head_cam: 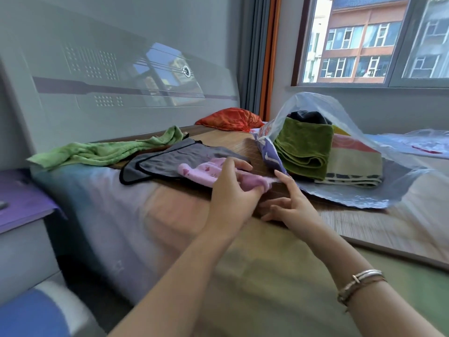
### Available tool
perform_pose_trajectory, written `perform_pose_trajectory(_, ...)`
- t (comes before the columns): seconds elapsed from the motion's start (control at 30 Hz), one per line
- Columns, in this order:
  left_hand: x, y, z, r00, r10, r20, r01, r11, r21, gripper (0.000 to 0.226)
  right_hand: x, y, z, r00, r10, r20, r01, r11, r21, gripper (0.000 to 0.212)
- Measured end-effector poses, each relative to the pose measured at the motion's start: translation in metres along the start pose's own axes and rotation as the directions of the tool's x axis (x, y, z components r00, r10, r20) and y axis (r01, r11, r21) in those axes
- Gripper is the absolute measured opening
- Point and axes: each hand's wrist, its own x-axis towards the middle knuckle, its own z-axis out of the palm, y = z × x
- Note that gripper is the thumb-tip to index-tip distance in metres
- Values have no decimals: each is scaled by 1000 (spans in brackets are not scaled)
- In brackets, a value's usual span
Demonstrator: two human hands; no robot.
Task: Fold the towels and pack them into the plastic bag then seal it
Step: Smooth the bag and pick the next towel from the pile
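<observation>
On a bed, the left hand grips a pink towel lying on a grey towel. The right hand rests beside it, fingers loosely spread, holding nothing. Just right, an open plastic bag holds folded towels; a green towel lies farther left.

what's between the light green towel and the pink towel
In the head view, the grey cloth with black trim lies spread between them: the light green towel is beyond its far-left edge, and the pink towel, gripped by the left hand, overlaps its near edge.
</observation>
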Motion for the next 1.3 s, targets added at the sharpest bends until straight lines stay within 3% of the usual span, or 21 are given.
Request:
perform_pose_trajectory(0.1, -23, 3, -3, 987, -84, 137, 97, 991, -96, 20, -22, -4, -8, 1000, -15, 18, 15, 1000, 15, 58)
perform_pose_trajectory(0.23, -39, 10, -4, 952, -35, 304, 58, 996, -68, 17, -43, -1, -15, 999, -25, 34, 27, 998, -55, 31)
perform_pose_trajectory(0.33, -47, 10, -3, 942, -15, 336, 61, 990, -125, 14, -51, 6, -17, 996, -86, 39, 91, 983, -161, 15)
perform_pose_trajectory(0.4, -47, 4, -3, 959, -25, 283, 57, 993, -105, 4, -50, 11, -21, 991, -127, -39, 114, 965, -234, 18)
perform_pose_trajectory(0.5, -41, -3, -5, 988, -27, 150, 27, 1000, 1, 12, -47, 18, -30, 963, -226, -150, 150, 904, -400, 12)
perform_pose_trajectory(0.57, -35, -4, -8, 993, -38, 113, 33, 998, 49, 12, -46, 22, -32, 947, -279, -161, 173, 861, -478, 6)
perform_pose_trajectory(0.7, -24, -13, -17, 991, -116, 69, 114, 993, 36, 26, -44, 28, -31, 888, -438, -139, 254, 720, -646, 15)
perform_pose_trajectory(0.83, -14, -19, -27, 973, -213, 85, 219, 973, -69, 14, -40, 25, -27, 887, -450, -107, 352, 807, -474, 20)
perform_pose_trajectory(0.93, -12, -19, -32, 980, -193, 56, 198, 972, -123, 15, -39, 22, -26, 879, -458, -136, 374, 837, -400, 27)
perform_pose_trajectory(1.03, -12, -17, -37, 981, -194, 11, 191, 953, -234, 16, -39, 20, -31, 893, -446, -62, 370, 806, -462, 25)
perform_pose_trajectory(1.13, -9, -18, -47, 963, -255, -83, 210, 911, -356, 12, -39, 27, -40, 911, -409, 42, 327, 657, -679, 24)
perform_pose_trajectory(1.23, -9, -17, -50, 966, -222, -134, 166, 926, -338, 17, -41, 23, -46, 917, -387, -95, 246, 739, -627, 26)
perform_pose_trajectory(1.3, -10, -11, -48, 968, -184, -170, 120, 937, -329, 18, -44, 7, -48, 906, -367, -210, 247, 862, -442, 19)
